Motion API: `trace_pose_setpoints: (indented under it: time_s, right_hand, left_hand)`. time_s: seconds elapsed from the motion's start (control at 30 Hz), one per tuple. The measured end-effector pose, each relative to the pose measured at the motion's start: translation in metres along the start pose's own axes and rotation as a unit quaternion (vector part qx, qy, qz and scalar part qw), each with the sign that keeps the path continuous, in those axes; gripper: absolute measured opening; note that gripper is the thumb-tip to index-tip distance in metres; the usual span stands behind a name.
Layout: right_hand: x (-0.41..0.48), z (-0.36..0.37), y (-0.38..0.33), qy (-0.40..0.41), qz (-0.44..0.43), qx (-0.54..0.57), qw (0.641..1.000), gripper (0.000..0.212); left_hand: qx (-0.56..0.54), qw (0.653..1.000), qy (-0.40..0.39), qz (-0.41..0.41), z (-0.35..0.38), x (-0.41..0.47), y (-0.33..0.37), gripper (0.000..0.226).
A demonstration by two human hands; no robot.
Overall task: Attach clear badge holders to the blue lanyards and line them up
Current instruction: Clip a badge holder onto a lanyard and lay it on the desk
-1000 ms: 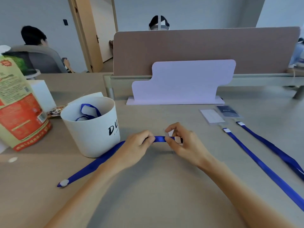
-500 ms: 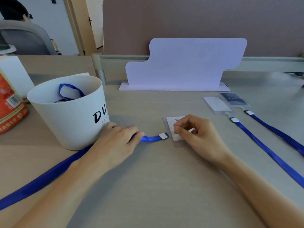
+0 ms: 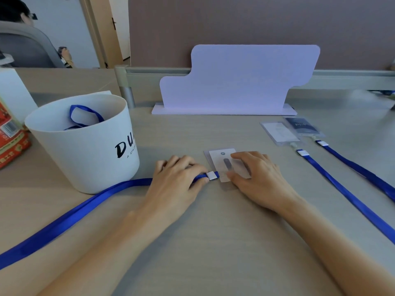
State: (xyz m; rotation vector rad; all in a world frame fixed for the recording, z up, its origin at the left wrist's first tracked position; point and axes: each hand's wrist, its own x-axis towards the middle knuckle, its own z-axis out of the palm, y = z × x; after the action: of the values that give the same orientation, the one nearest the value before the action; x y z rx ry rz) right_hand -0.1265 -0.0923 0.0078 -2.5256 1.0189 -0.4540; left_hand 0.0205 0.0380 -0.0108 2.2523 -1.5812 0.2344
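Note:
My left hand [image 3: 175,178] pinches the end of a blue lanyard [image 3: 70,216] just behind its silver clip [image 3: 211,175]; the strap trails off to the lower left across the desk. My right hand [image 3: 254,176] rests on a clear badge holder [image 3: 222,163] with a white card inside, thumb and fingers gripping its near edge. The clip touches the holder's near edge. To the right lie two lanyards [image 3: 342,193] with badge holders [image 3: 280,133] attached, side by side.
A white bucket [image 3: 85,150] holding more blue lanyards stands left of my hands. A red snack bag [image 3: 10,144] sits at the far left. A white stand [image 3: 237,82] and a brown partition [image 3: 256,24] line the back. A person sits at the back left.
My hands have come down onto the desk. The lanyard end and the badge holder were apart half a second ago; now the clip meets the holder's edge. The view has tilted downward.

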Motion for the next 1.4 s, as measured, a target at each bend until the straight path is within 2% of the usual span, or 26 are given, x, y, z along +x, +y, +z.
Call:
trace_pose_setpoints:
  time_s: [0.07, 0.17, 0.27, 0.37, 0.5, 0.6, 0.7, 0.83, 0.9, 1.03, 1.07, 1.1, 1.17, 1.23, 1.4]
  right_hand:
    - [0.000, 0.001, -0.002, -0.007, -0.014, 0.010, 1.000, 0.047]
    - [-0.002, 0.001, -0.007, -0.010, -0.029, 0.032, 0.999, 0.048]
    - [-0.006, -0.001, -0.009, -0.022, -0.025, 0.036, 0.999, 0.060]
    - [-0.006, -0.004, -0.007, -0.029, -0.010, -0.008, 0.999, 0.072]
    - [0.000, -0.009, -0.006, -0.035, 0.015, -0.006, 0.999, 0.078]
    - [0.003, -0.015, -0.005, -0.062, 0.023, -0.015, 0.998, 0.072]
    - [-0.003, -0.014, -0.009, -0.053, 0.022, -0.031, 0.998, 0.064]
    - [-0.011, -0.010, -0.017, -0.034, 0.020, -0.066, 0.997, 0.078]
    - [-0.007, -0.010, -0.018, -0.038, 0.033, -0.046, 0.998, 0.081]
    - [0.002, -0.016, -0.017, -0.109, 0.088, 0.004, 0.990, 0.099]
    - [0.002, -0.018, -0.015, -0.128, 0.099, 0.018, 0.987, 0.098]
    - [0.003, -0.020, -0.012, -0.138, 0.103, 0.032, 0.985, 0.088]
    - [0.006, -0.022, -0.005, -0.137, 0.099, 0.067, 0.983, 0.051]
    - [0.008, -0.024, 0.001, -0.120, 0.092, 0.110, 0.982, 0.030]
    - [0.003, -0.034, 0.002, -0.079, 0.094, 0.280, 0.952, 0.020]
  left_hand:
    - [0.002, 1.000, 0.006, -0.001, -0.001, 0.000, 0.003, 0.045]
    - [-0.016, 1.000, 0.005, -0.003, -0.002, 0.000, 0.007, 0.028]
    - [-0.064, 0.998, 0.002, -0.023, -0.005, 0.000, 0.006, 0.016]
    - [-0.113, 0.992, 0.010, -0.055, -0.009, -0.001, 0.004, 0.006]
    - [-0.161, 0.983, 0.012, -0.092, -0.014, -0.002, -0.001, 0.006]
    - [-0.254, 0.960, -0.017, -0.117, -0.019, -0.001, 0.001, 0.006]
    - [-0.288, 0.949, -0.044, -0.120, -0.020, -0.001, 0.003, 0.006]
    - [-0.328, 0.933, -0.062, -0.133, -0.022, -0.001, 0.002, 0.010]
    - [-0.377, 0.912, -0.055, -0.152, -0.024, -0.001, 0.003, 0.009]
    - [-0.449, 0.874, -0.021, -0.184, -0.029, -0.001, 0.007, 0.015]
    - [-0.456, 0.869, -0.017, -0.192, -0.030, -0.001, 0.006, 0.016]
    - [-0.464, 0.863, -0.015, -0.199, -0.031, -0.001, 0.006, 0.017]
    - [-0.483, 0.849, -0.004, -0.212, -0.033, -0.001, 0.004, 0.019]
    - [-0.496, 0.839, 0.007, -0.223, -0.035, -0.002, 0.003, 0.018]
    - [-0.522, 0.825, 0.010, -0.216, -0.036, -0.001, 0.004, 0.021]
